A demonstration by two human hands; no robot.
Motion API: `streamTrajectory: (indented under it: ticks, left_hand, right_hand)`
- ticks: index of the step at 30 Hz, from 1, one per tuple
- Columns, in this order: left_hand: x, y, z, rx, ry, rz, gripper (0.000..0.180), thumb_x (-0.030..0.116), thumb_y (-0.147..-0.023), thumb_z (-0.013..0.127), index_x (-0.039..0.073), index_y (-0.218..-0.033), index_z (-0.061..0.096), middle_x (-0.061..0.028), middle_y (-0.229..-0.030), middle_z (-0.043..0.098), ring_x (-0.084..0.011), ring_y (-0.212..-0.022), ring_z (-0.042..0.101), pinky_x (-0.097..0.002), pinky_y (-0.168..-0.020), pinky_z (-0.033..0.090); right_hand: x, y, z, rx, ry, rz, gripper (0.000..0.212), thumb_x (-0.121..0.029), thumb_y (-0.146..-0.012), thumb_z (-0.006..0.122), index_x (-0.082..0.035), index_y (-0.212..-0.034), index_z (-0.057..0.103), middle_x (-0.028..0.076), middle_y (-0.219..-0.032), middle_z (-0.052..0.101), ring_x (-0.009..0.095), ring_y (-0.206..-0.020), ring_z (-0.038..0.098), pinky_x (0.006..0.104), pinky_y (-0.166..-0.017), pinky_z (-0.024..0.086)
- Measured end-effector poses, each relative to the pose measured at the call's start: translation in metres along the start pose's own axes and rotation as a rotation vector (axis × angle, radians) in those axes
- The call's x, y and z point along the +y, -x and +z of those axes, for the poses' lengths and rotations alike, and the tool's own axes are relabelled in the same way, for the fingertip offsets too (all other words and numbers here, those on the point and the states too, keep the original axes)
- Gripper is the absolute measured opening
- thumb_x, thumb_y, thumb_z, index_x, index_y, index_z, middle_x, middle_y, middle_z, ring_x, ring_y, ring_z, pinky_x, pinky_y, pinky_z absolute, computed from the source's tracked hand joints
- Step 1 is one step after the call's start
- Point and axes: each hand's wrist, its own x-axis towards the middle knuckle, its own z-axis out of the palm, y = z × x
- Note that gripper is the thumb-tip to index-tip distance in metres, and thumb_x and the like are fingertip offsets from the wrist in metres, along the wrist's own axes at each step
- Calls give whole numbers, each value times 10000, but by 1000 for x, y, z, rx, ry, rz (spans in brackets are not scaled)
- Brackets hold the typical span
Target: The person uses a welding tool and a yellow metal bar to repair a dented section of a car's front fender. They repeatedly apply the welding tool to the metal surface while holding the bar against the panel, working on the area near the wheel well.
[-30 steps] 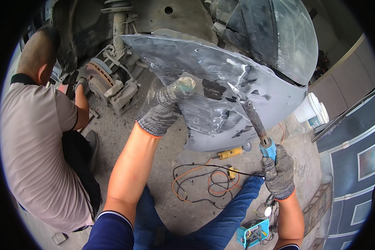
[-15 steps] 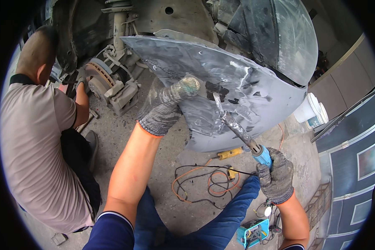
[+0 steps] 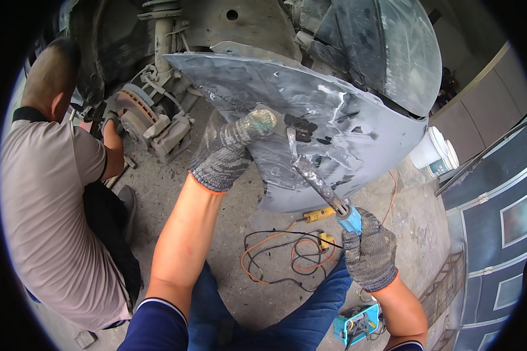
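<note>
Head view: grey panel (image 3: 338,151) at 1 o'clock, left hand (image 3: 225,147) pinching its edge at 10; right hand's (image 3: 370,250) fingers at 4 wrap the blue-handled tool (image 3: 318,182), tip at the dark patch (image 3: 303,126). I'd brace firmly, stroke slowly, mind that thumb.

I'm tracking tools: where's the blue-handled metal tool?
Head view, right of centre: the blue-handled metal tool is in the gloved right hand, its tip by the black patch on the grey panel.

Bright, soft light; highlight along left forearm (image 3: 184,234). Recess (image 3: 471,41) beyond right hand (image 3: 370,251) dim, detail perhaps lost. Door (image 3: 483,234) right of hand bends toward blackened edge.
</note>
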Motion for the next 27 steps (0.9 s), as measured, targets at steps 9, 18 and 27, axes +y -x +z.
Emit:
streamTrajectory:
  ticks: [9,18,27]
  left_hand:
    - [-1,0,0,-45,-57,46,538,175,-678,792,33,-1146,567,-72,-1030,626,-198,-919,617,-335,-812,519]
    - [3,2,9,-35,-42,79,514,154,-690,787,32,-1140,571,-72,-1023,635,-200,-913,626,-334,-808,526]
    - [0,3,2,1,-40,47,321,120,-719,753,38,-1002,624,-64,-928,653,-188,-848,639,-343,-774,545]
  right_hand:
    - [-12,1,-1,-56,100,-14,445,-268,-796,650,-15,-1147,545,161,-788,632,331,-621,635,416,-555,510]
    - [-10,3,3,-56,27,-33,471,-259,-807,646,-8,-1185,519,171,-763,638,324,-596,635,406,-528,506]
    - [-3,-3,5,-67,-75,13,418,-247,-798,643,0,-1124,556,176,-752,636,352,-614,635,425,-549,509]
